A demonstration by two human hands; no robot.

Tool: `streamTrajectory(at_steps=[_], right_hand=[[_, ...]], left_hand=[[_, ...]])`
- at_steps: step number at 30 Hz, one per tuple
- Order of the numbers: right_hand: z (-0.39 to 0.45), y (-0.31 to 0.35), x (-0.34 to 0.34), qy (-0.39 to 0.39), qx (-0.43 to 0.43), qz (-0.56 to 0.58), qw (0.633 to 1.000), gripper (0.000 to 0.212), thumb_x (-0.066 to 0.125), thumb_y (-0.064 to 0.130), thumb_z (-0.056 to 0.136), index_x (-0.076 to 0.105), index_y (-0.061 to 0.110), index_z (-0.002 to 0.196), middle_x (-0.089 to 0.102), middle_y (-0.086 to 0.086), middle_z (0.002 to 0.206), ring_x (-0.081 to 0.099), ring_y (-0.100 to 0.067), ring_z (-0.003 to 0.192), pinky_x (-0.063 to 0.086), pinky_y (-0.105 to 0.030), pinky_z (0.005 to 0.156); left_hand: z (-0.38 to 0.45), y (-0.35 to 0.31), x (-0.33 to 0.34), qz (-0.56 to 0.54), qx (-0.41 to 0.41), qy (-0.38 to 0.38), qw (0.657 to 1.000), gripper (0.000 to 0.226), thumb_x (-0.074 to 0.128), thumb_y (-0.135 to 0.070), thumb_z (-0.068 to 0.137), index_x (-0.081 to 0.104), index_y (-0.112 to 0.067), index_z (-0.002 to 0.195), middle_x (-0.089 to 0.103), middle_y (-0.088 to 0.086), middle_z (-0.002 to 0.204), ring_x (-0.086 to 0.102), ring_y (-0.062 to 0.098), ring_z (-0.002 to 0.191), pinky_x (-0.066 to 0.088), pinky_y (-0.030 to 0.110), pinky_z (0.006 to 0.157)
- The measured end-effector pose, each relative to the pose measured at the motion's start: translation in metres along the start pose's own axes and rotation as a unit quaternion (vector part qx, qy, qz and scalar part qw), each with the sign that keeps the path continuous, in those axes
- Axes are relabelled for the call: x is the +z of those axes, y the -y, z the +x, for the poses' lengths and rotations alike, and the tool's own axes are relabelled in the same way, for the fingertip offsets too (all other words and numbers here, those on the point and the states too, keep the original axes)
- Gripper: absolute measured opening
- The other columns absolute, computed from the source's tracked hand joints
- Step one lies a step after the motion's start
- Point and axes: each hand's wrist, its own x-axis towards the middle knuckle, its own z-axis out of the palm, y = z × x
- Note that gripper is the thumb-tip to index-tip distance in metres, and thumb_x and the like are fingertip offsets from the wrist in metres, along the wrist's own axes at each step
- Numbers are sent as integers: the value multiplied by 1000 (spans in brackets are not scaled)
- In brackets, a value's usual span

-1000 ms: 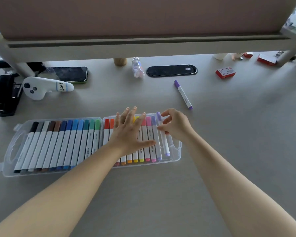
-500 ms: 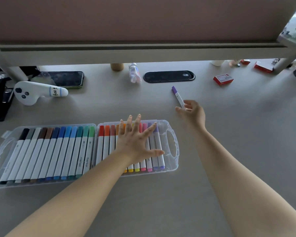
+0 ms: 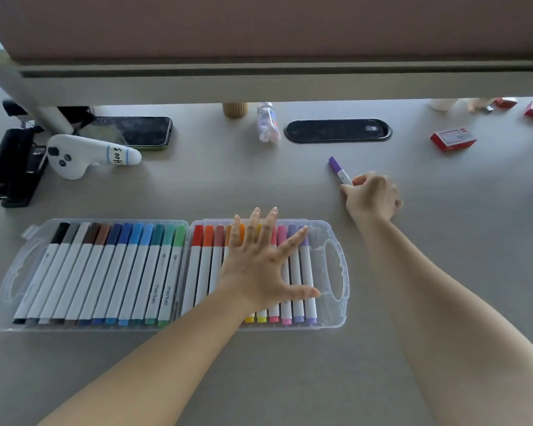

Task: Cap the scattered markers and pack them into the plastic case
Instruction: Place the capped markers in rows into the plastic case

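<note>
both hands busy: right grip [image 3: 370, 195] now clenched round purple marker [image 3: 339, 169]; left grip [image 3: 260, 265] stays flat, released.

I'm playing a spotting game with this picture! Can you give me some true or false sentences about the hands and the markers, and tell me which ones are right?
1. The right hand grips a purple marker on the desk. True.
2. The left hand is curled into a fist. False: its fingers are spread flat over the markers in the plastic case.
3. The plastic case is closed. False: it lies open, both halves showing rows of markers.
4. The purple marker has its cap on. True.
5. A phone lies behind a white controller. True.
6. The red box is inside the case. False: it sits on the desk, far right.
</note>
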Motion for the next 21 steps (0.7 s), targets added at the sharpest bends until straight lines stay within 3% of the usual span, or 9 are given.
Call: streamTrajectory(at_steps=[3, 5, 7, 10, 14, 17, 21], right_hand=[[-10, 4, -8, 60, 15, 114, 992, 17, 57, 24, 87, 63, 11, 97, 64, -3, 83, 56, -24, 75, 42, -37, 87], [-18, 4, -17, 89, 29, 206, 974, 16, 57, 22, 88, 62, 8, 94, 53, 3, 64, 47, -14, 55, 49, -31, 61], [-30, 4, -30, 110, 37, 261, 958, 17, 58, 20, 88, 62, 5, 97, 51, 3, 62, 48, -10, 49, 43, -20, 47], [-47, 1, -49, 158, 43, 313, 936, 11, 60, 17, 87, 59, 8, 93, 56, 2, 64, 54, 1, 36, 42, -11, 43], [-73, -5, -55, 202, 15, 265, 943, 14, 64, 9, 83, 62, 3, 96, 57, 0, 62, 49, 5, 31, 37, -7, 38], [-93, -10, -45, 204, -13, 202, 958, 22, 67, 11, 80, 62, 2, 100, 56, 3, 62, 51, -1, 38, 42, -17, 49], [-115, -19, -35, 190, -45, 116, 974, 22, 66, 19, 81, 59, 10, 101, 53, 6, 64, 51, -11, 55, 41, -25, 54]], left_hand=[[0, 0, -1, -6, -1, 1, 1000, 90, 29, -83, 68, -12, -47, 139, -20, 3, 153, -22, 30, 140, -18, 49, 110], [0, 1, -1, -3, 1, 1, 1000, 90, 28, -83, 68, -12, -46, 139, -20, 3, 153, -21, 30, 140, -17, 50, 110], [-1, 1, -2, -5, 1, -1, 1000, 90, 29, -83, 68, -11, -46, 140, -18, 3, 154, -19, 31, 141, -16, 50, 110], [-2, 1, -4, -7, -4, 3, 1000, 90, 31, -82, 69, -9, -45, 141, -17, 5, 154, -18, 31, 141, -15, 50, 111], [-2, -1, -7, -24, -4, 14, 1000, 90, 35, -80, 71, -7, -43, 142, -17, 6, 154, -18, 31, 141, -13, 50, 112], [-5, 4, -12, -97, 5, 14, 995, 103, 39, -84, 64, -1, -35, 145, -12, 6, 155, -15, 28, 142, -11, 46, 113], [-16, 20, -22, -174, 16, -6, 985, 111, 27, -86, 52, 13, -28, 146, -5, 4, 156, -10, 26, 143, -2, 44, 115]])
